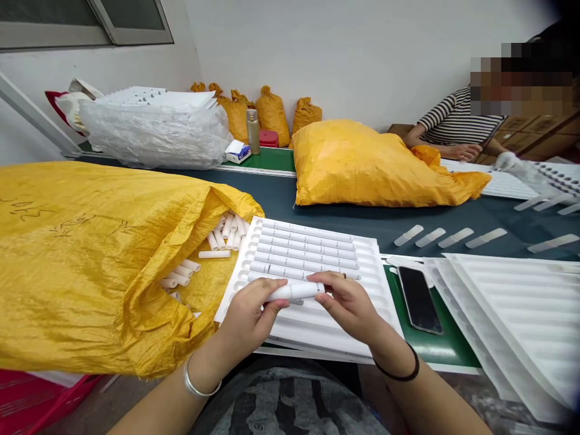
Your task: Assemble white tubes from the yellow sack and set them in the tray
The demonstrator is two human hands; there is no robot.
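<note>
Both my hands hold one white tube level above a white grooved tray. My left hand pinches the tube's left end, and my right hand grips its right end. Several white tubes lie side by side in the tray's far grooves. The near grooves hold none. To my left, a large yellow woven sack lies open, with several short white tubes spilling from its mouth.
A black phone lies right of the tray, beside a stack of empty white trays. White pieces ride the dark belt. Another yellow sack lies beyond it. A person in a striped top works at the far right.
</note>
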